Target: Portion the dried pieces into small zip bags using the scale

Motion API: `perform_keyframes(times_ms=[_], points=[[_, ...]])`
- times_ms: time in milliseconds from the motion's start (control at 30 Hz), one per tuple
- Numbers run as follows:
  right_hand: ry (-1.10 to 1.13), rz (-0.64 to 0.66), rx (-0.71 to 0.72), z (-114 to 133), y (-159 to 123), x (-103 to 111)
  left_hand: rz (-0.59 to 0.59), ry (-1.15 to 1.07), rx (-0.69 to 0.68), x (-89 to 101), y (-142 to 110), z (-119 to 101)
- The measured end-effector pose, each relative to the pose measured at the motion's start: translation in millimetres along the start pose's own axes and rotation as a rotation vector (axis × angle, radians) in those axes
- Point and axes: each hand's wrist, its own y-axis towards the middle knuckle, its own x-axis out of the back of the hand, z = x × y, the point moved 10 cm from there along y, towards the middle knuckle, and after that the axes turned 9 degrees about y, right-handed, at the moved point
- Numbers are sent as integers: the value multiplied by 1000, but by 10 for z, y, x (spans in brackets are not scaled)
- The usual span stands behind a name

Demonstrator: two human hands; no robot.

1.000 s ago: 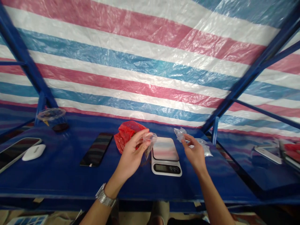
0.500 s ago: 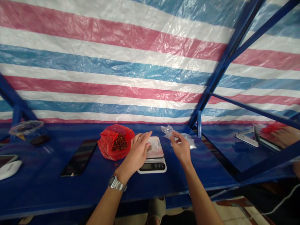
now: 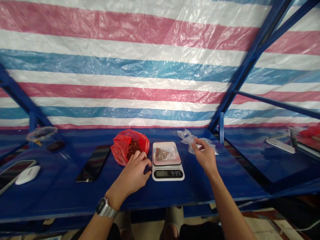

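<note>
A white digital kitchen scale (image 3: pixel 167 170) stands in front of me with a small clear packet of brown and pale bits (image 3: pixel 163 154) on its platform. Left of it, a red plastic bag (image 3: pixel 118 148) gapes around dark reddish-brown dried pieces (image 3: pixel 133 148). My left hand (image 3: pixel 135 170) hovers at the bag's near edge beside the scale, fingers curved and thumb apart, holding nothing. At the right, my right hand (image 3: pixel 205 153) pinches one clear plastic bag (image 3: pixel 198 146) in a loose heap of them; its fingertips partly cover the spot.
Left on the blue table (image 3: pixel 140 198) lie a black phone (image 3: pixel 93 164), a white earbud case (image 3: pixel 28 175), another phone (image 3: pixel 12 171) and a clear plastic cup (image 3: pixel 45 136). A slanted blue metal frame (image 3: pixel 240 76) rises at right, with a white device (image 3: pixel 280 145) beyond it.
My left hand has moved from over the scale platform to its left, uncovering the packet. My right hand stays at the clear bags. The view has shifted a little.
</note>
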Motion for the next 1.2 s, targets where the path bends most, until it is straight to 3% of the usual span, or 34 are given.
perform_keyframes(times_ms=[267, 567, 867, 933, 1033, 1100, 1200], points=[[-152, 103, -94, -171, -20, -92, 42, 87, 14, -120, 18, -8], [-227, 244, 3, -149, -94, -303, -3, 73, -8, -128, 46, -19], [-276, 220, 104, -100, -120, -210, -46, -17, 2, -32, 26, 66], [-272, 148, 138, 46, -131, -123, -57, -54, 21, 5, 33, 128], [-159, 106, 270, 478, -239, -72, -109, -120, 31, 119, 62, 187], [18, 237, 387, 835, -403, -187, -174, -177, 38, 227, 92, 204], [166, 488, 420, 1188, -688, -455, -288, -262, 62, 363, 138, 188]])
